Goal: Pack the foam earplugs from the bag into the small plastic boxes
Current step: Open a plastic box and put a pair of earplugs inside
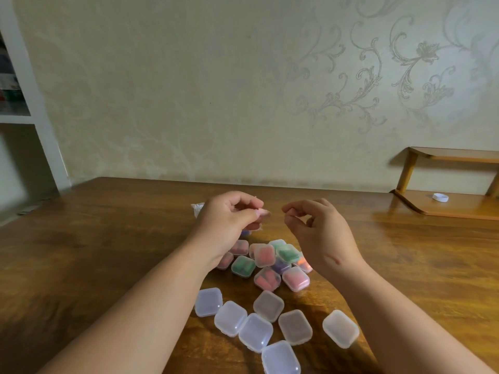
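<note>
My left hand (pixel 229 220) is raised over the table with its fingers closed on a small pink foam earplug (pixel 262 213). Close to its right, my right hand (pixel 318 233) pinches something small and pinkish at its fingertips; what it is I cannot tell. A crinkled clear bag (pixel 197 208) peeks out behind my left hand, mostly hidden. Below the hands lies a cluster of shut small plastic boxes holding coloured earplugs (pixel 266 255), red, green, purple and pink. Nearer to me lie several clear shut boxes with nothing visible inside (pixel 255 332).
The wooden table (pixel 108 238) runs to a wall at the back. A low wooden shelf (pixel 445 206) at the right carries a small white cap (pixel 440 197). A white shelving unit (pixel 32 122) stands at the far left.
</note>
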Demonstrator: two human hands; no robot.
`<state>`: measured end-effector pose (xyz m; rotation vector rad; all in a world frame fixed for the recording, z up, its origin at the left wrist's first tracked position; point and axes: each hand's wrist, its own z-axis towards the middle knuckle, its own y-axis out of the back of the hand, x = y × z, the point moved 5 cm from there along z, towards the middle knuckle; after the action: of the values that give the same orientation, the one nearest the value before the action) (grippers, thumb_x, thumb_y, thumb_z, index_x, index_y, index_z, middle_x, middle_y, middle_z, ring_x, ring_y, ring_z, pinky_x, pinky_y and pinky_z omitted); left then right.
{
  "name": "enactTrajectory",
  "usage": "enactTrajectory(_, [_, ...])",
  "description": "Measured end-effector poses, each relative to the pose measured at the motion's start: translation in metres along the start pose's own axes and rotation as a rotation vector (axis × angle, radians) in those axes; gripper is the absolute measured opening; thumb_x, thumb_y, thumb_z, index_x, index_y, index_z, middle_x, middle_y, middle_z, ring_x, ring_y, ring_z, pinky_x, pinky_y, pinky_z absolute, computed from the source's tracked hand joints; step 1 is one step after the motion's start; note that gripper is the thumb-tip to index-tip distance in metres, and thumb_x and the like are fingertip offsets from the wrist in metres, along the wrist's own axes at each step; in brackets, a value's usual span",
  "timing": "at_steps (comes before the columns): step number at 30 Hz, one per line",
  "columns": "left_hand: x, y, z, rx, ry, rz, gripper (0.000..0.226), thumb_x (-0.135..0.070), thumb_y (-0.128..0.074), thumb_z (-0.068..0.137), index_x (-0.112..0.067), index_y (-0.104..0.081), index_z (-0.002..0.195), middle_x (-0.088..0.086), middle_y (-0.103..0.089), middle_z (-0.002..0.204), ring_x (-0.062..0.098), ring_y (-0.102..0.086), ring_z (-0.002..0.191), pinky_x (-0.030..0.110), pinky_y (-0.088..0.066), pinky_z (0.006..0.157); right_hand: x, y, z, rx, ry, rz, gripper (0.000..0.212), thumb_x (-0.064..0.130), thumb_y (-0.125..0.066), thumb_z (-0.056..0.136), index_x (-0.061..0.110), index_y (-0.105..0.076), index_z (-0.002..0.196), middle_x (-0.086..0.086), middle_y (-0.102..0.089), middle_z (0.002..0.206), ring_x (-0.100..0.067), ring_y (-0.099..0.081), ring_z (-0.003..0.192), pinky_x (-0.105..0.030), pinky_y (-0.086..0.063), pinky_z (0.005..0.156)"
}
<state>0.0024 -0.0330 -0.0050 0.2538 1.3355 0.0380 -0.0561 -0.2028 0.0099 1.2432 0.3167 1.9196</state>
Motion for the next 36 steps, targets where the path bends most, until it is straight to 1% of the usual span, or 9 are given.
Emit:
enactTrajectory(3, [0.0, -0.001, -0.001, 0.022, 0.004, 0.009, 0.018, -0.011, -0.072, 0.089, -0.029, -0.076, 0.088, -0.004, -0.074, 0.103, 0.013, -0.074, 0.091, 0.046, -0.063, 0.079, -0.004, -0.002, 0.0, 0.013, -0.06, 0.095, 0.025, 0.014, -0.055, 0.097, 0.02, -0.066, 0.118, 0.007, -0.065, 0.101, -0.007, -0.06, 0.085, -0.023, -0.055, 0.074])
enactTrajectory(5, [-0.001, -0.002, -0.001, 0.036, -0.019, 0.028, 0.016, -0.011, -0.075, 0.086, -0.027, -0.076, 0.087, -0.004, -0.075, 0.099, 0.013, -0.074, 0.09, 0.046, -0.062, 0.081, -0.005, -0.003, 0.0, 0.011, -0.079, 0.151, 0.027, 0.015, -0.056, 0.097, 0.023, -0.061, 0.122, 0.007, -0.067, 0.098, -0.01, -0.063, 0.085, -0.029, -0.058, 0.076])
enactTrajectory(8, [-0.001, -0.004, -0.001, 0.062, -0.031, 0.034, 0.02, -0.007, -0.076, 0.084, -0.027, -0.075, 0.087, 0.0, -0.076, 0.096, 0.018, -0.075, 0.091, 0.048, -0.061, 0.085, -0.006, -0.001, 0.0, -0.019, -0.094, 0.195, 0.024, 0.026, -0.067, 0.09, 0.029, -0.051, 0.108, 0.007, -0.068, 0.083, -0.01, -0.065, 0.072, -0.023, -0.052, 0.061])
enactTrajectory(11, [-0.001, -0.005, -0.001, 0.081, -0.04, 0.027, 0.023, -0.004, -0.078, 0.082, -0.024, -0.074, 0.091, 0.001, -0.076, 0.093, 0.022, -0.074, 0.094, 0.045, -0.061, 0.087, -0.006, 0.002, 0.001, -0.029, -0.088, 0.224, 0.009, 0.024, -0.072, 0.086, 0.028, -0.064, 0.088, 0.009, -0.07, 0.081, -0.009, -0.065, 0.071, -0.025, -0.055, 0.063])
enactTrajectory(15, [-0.002, -0.006, -0.002, 0.09, -0.059, 0.078, 0.026, -0.007, -0.08, 0.08, -0.028, -0.072, 0.093, -0.006, -0.075, 0.09, 0.016, -0.071, 0.094, 0.046, -0.06, 0.087, -0.002, -0.004, -0.002, 0.05, -0.087, 0.245, 0.007, 0.026, -0.07, 0.088, 0.026, -0.073, 0.094, 0.014, -0.07, 0.082, -0.006, -0.064, 0.075, -0.027, -0.057, 0.07])
enactTrajectory(23, [-0.004, -0.007, -0.005, 0.119, -0.05, 0.074, 0.029, -0.006, -0.079, 0.081, -0.028, -0.071, 0.097, -0.005, -0.076, 0.091, 0.011, -0.072, 0.09, 0.046, -0.061, 0.086, -0.001, -0.005, -0.002, 0.056, -0.097, 0.259, 0.008, 0.028, -0.073, 0.084, 0.022, -0.072, 0.089, 0.01, -0.07, 0.078, -0.006, -0.061, 0.068, -0.019, -0.049, 0.059])
enactTrajectory(29, [-0.003, -0.007, -0.005, 0.129, -0.056, 0.061, 0.03, -0.004, -0.078, 0.082, -0.028, -0.071, 0.098, -0.003, -0.076, 0.096, 0.016, -0.072, 0.096, 0.048, -0.059, 0.09, -0.001, -0.008, -0.003, 0.101, -0.105, 0.259, 0.01, 0.029, -0.073, 0.085, 0.023, -0.07, 0.092, 0.009, -0.071, 0.08, -0.004, -0.063, 0.067, -0.017, -0.048, 0.057])
enactTrajectory(33, [-0.005, -0.007, -0.006, 0.13, -0.055, 0.103, 0.029, -0.006, -0.078, 0.082, -0.029, -0.07, 0.099, -0.004, -0.075, 0.096, 0.014, -0.071, 0.094, 0.044, -0.061, 0.085, -0.001, -0.009, -0.003, 0.098, -0.132, 0.264, 0.012, 0.032, -0.074, 0.083, 0.025, -0.066, 0.088, 0.006, -0.072, 0.077, -0.008, -0.066, 0.066, -0.023, -0.056, 0.059])
enactTrajectory(36, [-0.017, -0.003, -0.008, 0.131, -0.146, 0.302, 0.019, -0.016, -0.08, 0.082, -0.032, -0.071, 0.089, -0.009, -0.07, 0.087, 0.01, -0.067, 0.085, 0.032, -0.059, 0.074, -0.006, -0.006, -0.002, 0.045, -0.189, 0.377, 0.013, 0.03, -0.074, 0.084, 0.021, -0.066, 0.087, 0.003, -0.074, 0.075, -0.01, -0.071, 0.067, -0.033, -0.062, 0.067])
